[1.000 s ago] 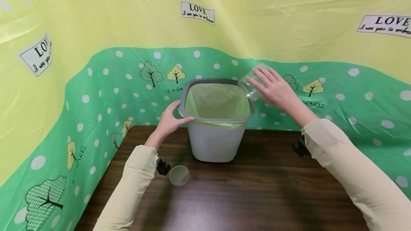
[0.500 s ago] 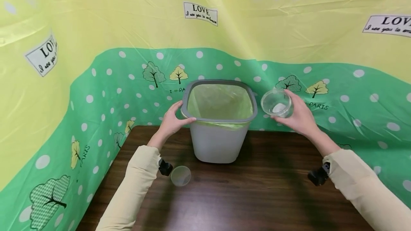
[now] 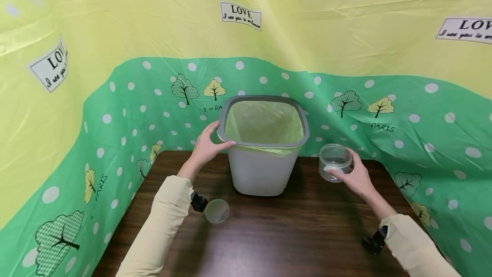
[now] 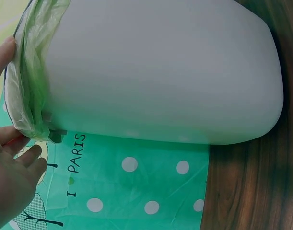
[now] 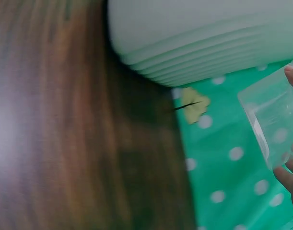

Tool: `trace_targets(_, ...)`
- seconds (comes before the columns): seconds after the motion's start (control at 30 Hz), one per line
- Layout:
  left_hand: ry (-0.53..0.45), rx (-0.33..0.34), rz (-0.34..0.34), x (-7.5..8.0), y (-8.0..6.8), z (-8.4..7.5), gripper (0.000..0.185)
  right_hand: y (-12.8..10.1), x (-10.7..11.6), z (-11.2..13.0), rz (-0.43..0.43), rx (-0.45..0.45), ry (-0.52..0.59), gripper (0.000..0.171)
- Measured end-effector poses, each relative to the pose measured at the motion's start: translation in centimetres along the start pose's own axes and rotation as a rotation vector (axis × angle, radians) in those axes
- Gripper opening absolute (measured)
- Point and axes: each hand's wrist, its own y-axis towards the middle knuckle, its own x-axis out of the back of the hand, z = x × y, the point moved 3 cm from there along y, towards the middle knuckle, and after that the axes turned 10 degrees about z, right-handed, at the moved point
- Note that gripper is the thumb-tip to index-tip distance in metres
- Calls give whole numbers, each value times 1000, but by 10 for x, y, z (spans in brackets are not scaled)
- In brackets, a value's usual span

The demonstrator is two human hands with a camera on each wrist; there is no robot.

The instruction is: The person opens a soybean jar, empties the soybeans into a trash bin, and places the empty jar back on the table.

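A clear plastic jar (image 3: pixel 335 156), lidless and upright, is held in my right hand (image 3: pixel 356 176) to the right of the bin, thumb in front and fingers round its far side. A whitish patch shows low on the jar. In the right wrist view the jar (image 5: pixel 271 117) appears sideways at the right edge, see-through between thumb and fingers. My left hand (image 3: pixel 205 146) grips the left front corner of a trash can (image 3: pixel 261 172), thumb over its grey rim. A green bag lines the can, its folded edge (image 4: pixel 33 72) showing beneath the rim in the left wrist view.
A round clear lid (image 3: pixel 217 211) lies on the dark wooden table (image 3: pixel 276 234), in front of the can and near my left wrist. Behind and at both sides hangs a yellow and green patterned curtain (image 3: pixel 173 33), close to the table's back edge.
My right hand has moved the jar from above the bin's right rim outward and down, turning it from tipped to upright. The left hand keeps its hold on the rim.
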Motion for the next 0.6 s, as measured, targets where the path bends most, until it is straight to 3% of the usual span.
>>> trace_targets(0.33,-11,3,-3,0,-1,1,91,-21,-47,-59,-20,-126,58,92)
trace_targets(0.6,-21,-5,2,-2,0,1,93,-35,-73,-78,-6,-185,80,92)
